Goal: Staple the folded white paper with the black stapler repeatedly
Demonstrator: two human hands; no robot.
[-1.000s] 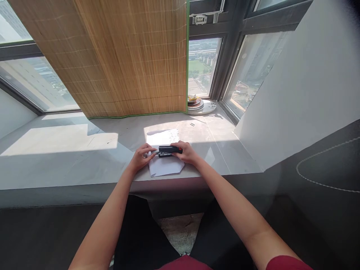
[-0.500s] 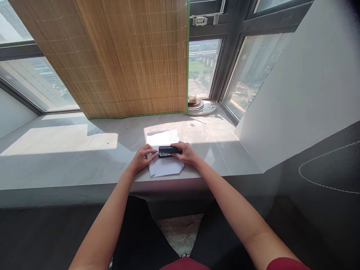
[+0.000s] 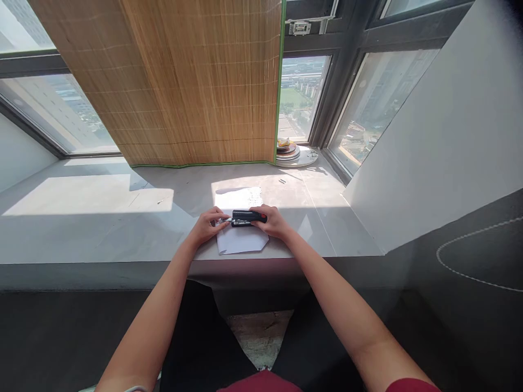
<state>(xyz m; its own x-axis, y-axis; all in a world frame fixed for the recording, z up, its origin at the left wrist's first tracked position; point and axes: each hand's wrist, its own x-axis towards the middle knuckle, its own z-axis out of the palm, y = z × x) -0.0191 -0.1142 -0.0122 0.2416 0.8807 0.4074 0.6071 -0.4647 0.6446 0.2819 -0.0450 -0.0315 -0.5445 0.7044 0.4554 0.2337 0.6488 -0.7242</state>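
Note:
A black stapler (image 3: 243,216) is held level just over white sheets of paper (image 3: 242,242) on the sill. My right hand (image 3: 273,220) is closed around its right end, where a small red mark shows. At the other end a thin silvery metal piece (image 3: 225,220) sticks out. The thumb and fingertips of my left hand (image 3: 209,225) pinch this piece; whether it is the staple slide I cannot make out. Part of the paper lies in bright sun, and its near right corner looks cut or folded.
Two small staple strips (image 3: 282,181) lie on the pale sill (image 3: 134,234) beyond the paper. Stacked plates (image 3: 300,158) stand in the window corner. A bamboo blind (image 3: 196,87) hangs down to the sill's back, and a white wall (image 3: 425,141) bounds the right.
The camera view has shifted slightly. Both hands keep their grip on the stapler and its metal piece, with little visible movement between them.

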